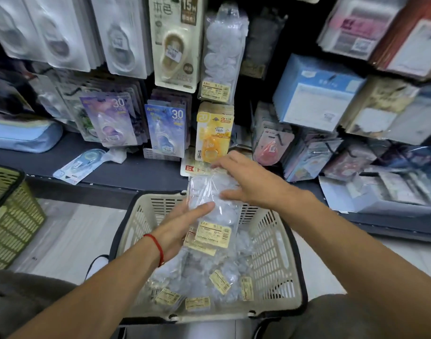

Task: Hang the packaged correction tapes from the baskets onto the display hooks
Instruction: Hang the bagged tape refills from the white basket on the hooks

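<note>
A small stack of clear plastic correction tape packs point(213, 211) with yellow labels is held above the beige basket point(278, 243). My left hand point(182, 228) supports the stack from the left side, with the thumb across its front. My right hand point(243, 182) grips the top of the stack, fingers over the upper end. Several more clear packs point(204, 282) lie in the basket. The same kind of clear pack point(221, 52) hangs on a display hook straight above. Other correction tapes hang beside it, a yellow one point(213, 133) just beyond my right hand.
A green basket point(11, 216) stands on the floor at the left. A loose blue pack point(80, 163) lies on the dark shelf ledge point(136, 172). Blue boxes point(314, 91) and stationery packs crowd the right side of the display.
</note>
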Tool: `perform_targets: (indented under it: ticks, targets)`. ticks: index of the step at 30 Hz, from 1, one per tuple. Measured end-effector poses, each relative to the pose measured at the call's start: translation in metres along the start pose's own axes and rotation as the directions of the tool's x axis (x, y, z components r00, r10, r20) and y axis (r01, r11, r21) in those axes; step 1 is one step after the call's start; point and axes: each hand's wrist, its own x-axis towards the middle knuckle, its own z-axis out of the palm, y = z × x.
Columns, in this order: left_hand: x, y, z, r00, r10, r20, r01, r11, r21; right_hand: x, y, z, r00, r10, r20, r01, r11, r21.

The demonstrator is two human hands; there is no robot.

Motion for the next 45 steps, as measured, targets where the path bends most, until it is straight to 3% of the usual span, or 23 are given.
perform_targets:
  ticks: [2, 4, 7, 10, 14, 18, 20, 25, 28, 38, 42, 45]
  targets:
    - [-0.001, 0.021, 0.014, 0.995, 0.091, -0.044, -0.092, 0.995, -0.036, -0.003, -0.001, -0.012, 0.987, -0.065, -0.147, 0.050, 0.994, -0.101]
    - [0.000, 0.049, 0.026, 0.981, 0.141, -0.133, -0.151, 0.986, -0.070, -0.003, 0.000, -0.026, 0.951, 0.048, -0.304, -0.076, 0.994, -0.082]
    - [0.005, 0.098, 0.046, 0.950, 0.238, -0.200, -0.253, 0.966, -0.052, 0.002, 0.000, -0.044, 0.823, 0.447, -0.349, -0.329, 0.878, 0.348]
    - [0.012, 0.145, 0.062, 0.916, 0.368, -0.157, -0.376, 0.926, -0.022, 0.013, 0.004, -0.059, 0.751, 0.581, -0.312, -0.244, 0.684, 0.688]
    - [0.026, 0.178, 0.066, 0.877, 0.470, -0.100, -0.463, 0.882, 0.090, 0.027, 0.007, -0.078, 0.690, 0.631, -0.356, -0.100, 0.570, 0.816]
    - [0.043, 0.181, 0.050, 0.848, 0.511, -0.142, -0.499, 0.859, 0.116, 0.036, 0.022, -0.087, 0.551, 0.703, -0.450, -0.061, 0.572, 0.818]
    - [0.051, 0.182, 0.039, 0.791, 0.586, -0.178, -0.550, 0.807, 0.213, 0.036, 0.032, -0.095, 0.505, 0.695, -0.512, 0.000, 0.593, 0.805]
    - [0.051, 0.190, 0.027, 0.658, 0.723, -0.212, -0.642, 0.685, 0.343, 0.038, 0.042, -0.122, 0.541, 0.598, -0.592, 0.145, 0.626, 0.766]
    - [0.049, 0.192, 0.028, 0.649, 0.734, -0.200, -0.652, 0.673, 0.350, 0.043, 0.039, -0.127, 0.551, 0.622, -0.557, 0.161, 0.576, 0.802]
    - [0.042, 0.195, 0.031, 0.612, 0.758, -0.225, -0.674, 0.649, 0.353, 0.039, 0.034, -0.132, 0.607, 0.586, -0.537, 0.155, 0.576, 0.803]
    - [0.041, 0.196, 0.030, 0.580, 0.774, -0.254, -0.692, 0.633, 0.346, 0.040, 0.037, -0.134, 0.622, 0.613, -0.487, 0.086, 0.565, 0.821]
    - [0.040, 0.196, 0.029, 0.580, 0.772, -0.260, -0.704, 0.636, 0.316, 0.039, 0.045, -0.129, 0.498, 0.599, -0.627, -0.234, 0.789, 0.568]
